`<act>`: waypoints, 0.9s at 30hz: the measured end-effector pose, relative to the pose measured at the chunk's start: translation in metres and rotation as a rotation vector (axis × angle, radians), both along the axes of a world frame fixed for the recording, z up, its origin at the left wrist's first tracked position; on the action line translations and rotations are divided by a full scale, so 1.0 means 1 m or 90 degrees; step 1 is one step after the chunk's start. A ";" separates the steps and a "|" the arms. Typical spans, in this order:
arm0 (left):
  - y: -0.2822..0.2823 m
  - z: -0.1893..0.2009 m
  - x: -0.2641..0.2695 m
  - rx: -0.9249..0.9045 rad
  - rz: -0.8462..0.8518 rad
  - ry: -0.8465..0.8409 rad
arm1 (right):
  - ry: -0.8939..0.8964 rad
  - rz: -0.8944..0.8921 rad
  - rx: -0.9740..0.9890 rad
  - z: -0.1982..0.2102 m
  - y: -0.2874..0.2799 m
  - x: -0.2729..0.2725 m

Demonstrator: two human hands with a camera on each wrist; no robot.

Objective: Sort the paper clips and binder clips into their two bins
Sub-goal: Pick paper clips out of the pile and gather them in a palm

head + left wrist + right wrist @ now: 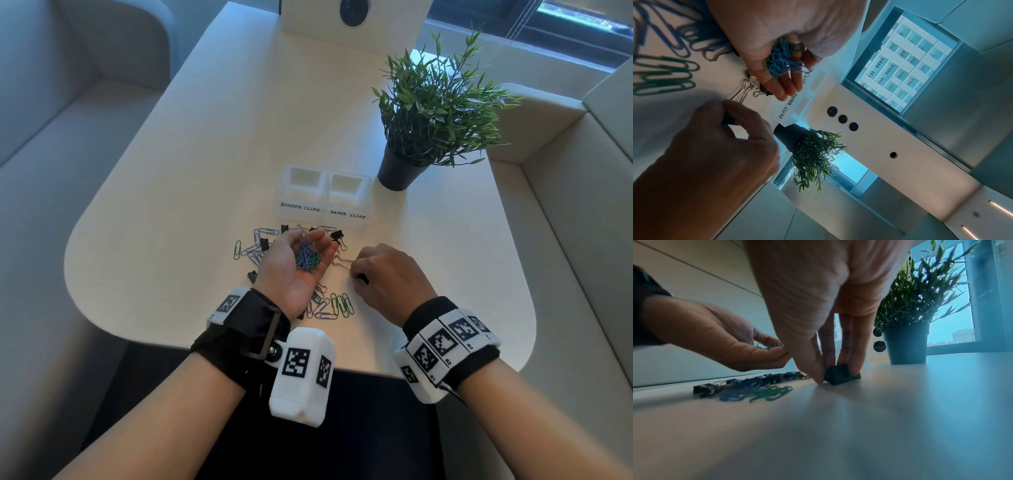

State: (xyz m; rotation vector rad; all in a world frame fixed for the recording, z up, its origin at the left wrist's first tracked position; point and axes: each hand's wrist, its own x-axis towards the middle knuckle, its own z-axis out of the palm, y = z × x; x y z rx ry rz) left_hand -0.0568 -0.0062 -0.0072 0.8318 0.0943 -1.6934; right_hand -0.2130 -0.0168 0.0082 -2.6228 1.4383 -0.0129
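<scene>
My left hand [286, 277] lies palm up over the pile, fingers cupped around a bunch of blue and green paper clips [308, 259], also seen in the left wrist view [781, 62]. My right hand [387, 277] is knuckles up on the table and pinches a black binder clip [840, 374] between thumb and fingers; the clip touches the tabletop. Loose paper clips [334, 305] and black binder clips [337, 235] lie scattered around both hands. Behind them stand two white bins, labelled BINDER CLIPS [286, 185] and PAPER CLIPS [367, 192].
A potted plant [435, 113] in a dark pot stands right of the bins. A white device [342, 17] sits at the table's far end. Padded seats flank the white table [205, 137], whose rounded near edge is just behind my wrists.
</scene>
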 end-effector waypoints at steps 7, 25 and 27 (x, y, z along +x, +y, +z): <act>0.001 0.000 -0.003 0.005 -0.001 -0.008 | -0.207 -0.037 -0.020 -0.003 -0.006 -0.009; 0.005 -0.001 0.000 0.034 0.023 0.059 | -0.379 -0.133 0.102 0.034 -0.006 0.020; 0.004 0.000 0.008 0.037 0.023 0.069 | -0.238 -0.112 0.168 0.030 -0.001 0.012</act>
